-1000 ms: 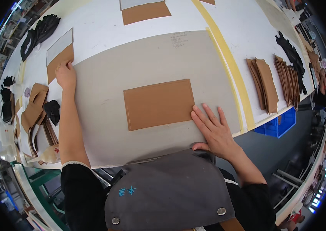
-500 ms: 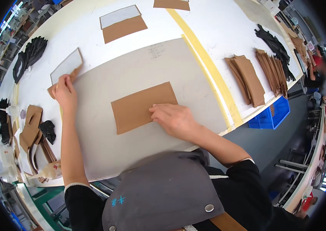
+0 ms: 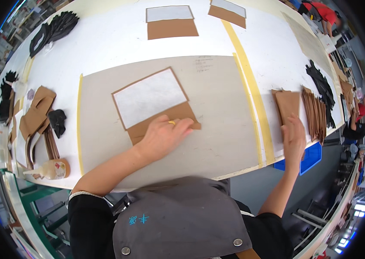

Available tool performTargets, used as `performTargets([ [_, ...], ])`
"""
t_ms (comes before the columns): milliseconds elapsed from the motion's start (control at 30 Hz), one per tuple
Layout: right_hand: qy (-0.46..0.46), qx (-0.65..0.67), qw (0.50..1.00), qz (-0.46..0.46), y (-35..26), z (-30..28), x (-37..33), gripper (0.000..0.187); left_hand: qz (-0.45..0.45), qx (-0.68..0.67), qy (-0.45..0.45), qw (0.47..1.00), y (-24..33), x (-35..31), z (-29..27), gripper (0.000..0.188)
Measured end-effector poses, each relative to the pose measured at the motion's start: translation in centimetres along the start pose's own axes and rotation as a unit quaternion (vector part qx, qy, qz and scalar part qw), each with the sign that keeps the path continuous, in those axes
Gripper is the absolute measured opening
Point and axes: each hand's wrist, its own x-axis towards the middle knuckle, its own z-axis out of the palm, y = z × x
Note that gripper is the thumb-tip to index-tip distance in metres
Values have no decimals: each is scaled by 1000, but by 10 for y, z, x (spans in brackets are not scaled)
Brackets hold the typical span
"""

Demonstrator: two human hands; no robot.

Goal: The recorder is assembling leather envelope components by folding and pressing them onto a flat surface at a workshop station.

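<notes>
A brown panel (image 3: 137, 134) lies on the grey mat, mostly covered by a white-lined brown piece (image 3: 151, 93). My left hand (image 3: 163, 137) bends over their near right part, fingers close together and pressing on the brown surface; a yellow band shows on one finger. Off to the right, my right hand (image 3: 293, 137) is at the near end of a pile of brown pieces (image 3: 278, 103). Its fingers close on the top brown piece (image 3: 289, 102), which sits turned against the pile beside it. My fingertips' underside is hidden.
Another brown stack (image 3: 314, 114) and black strips (image 3: 322, 93) lie at the right edge, above a blue crate (image 3: 311, 159). Two-tone pieces (image 3: 171, 29) lie at the back. A glue bottle (image 3: 55, 169), brown parts (image 3: 38, 113) and black bundles (image 3: 55, 29) are leftward.
My left hand has brought the white-lined piece from the left onto the brown panel. My right hand has left the panel and reached the pile at right. The view has shifted.
</notes>
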Motion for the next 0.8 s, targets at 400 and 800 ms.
performTargets([
  [400,-282,454,796,-285,-154,38,-43,19,-135,-103,-260,951,53,-64,-74,27],
  [800,-313,529,787,-60,-151,46,-49,22,-396,-351,-26,848,34,-64,-78,23],
])
